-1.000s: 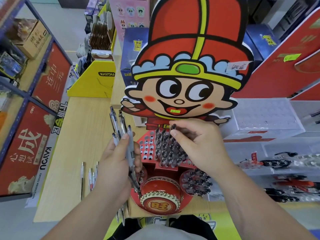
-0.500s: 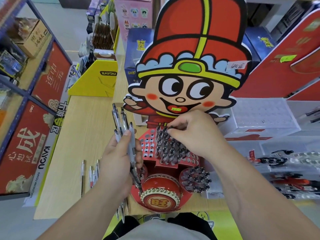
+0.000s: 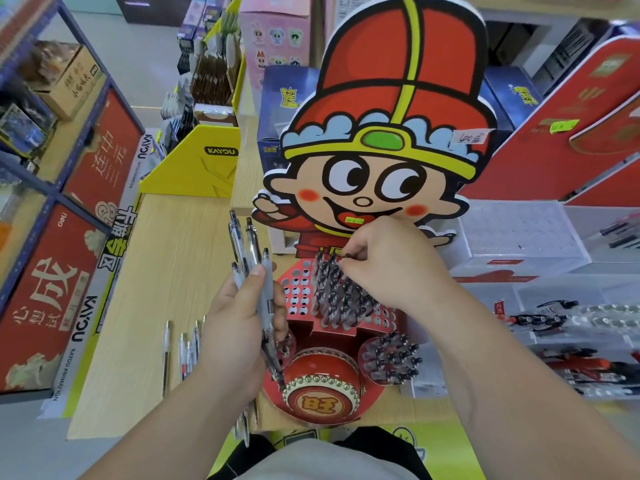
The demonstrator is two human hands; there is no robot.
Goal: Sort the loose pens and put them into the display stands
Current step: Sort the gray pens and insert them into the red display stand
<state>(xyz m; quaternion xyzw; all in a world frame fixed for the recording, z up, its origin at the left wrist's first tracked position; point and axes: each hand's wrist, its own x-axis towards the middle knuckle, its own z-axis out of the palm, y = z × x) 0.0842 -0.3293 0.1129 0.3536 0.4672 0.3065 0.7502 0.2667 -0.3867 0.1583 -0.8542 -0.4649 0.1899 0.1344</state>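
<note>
While our right hand (image 3: 391, 268) seated a pen (image 3: 346, 255), the display stand (image 3: 381, 317) stood part filled.
It pinched the pen's cap over the stand's back row; our left hand (image 3: 235, 327) gripped a bundle of pens (image 3: 254, 251) beside it. We judged insertion under way; next, one pen from the bundle needed aligning with an empty hole (image 3: 294, 301).

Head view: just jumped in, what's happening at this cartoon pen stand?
A person is filling the red display stand. The left hand grips a bundle of pens beside it; the right hand pinches a single pen at the stand's back rows, among pens already seated. More loose pens lie on the wooden table, left of the hands.
</note>
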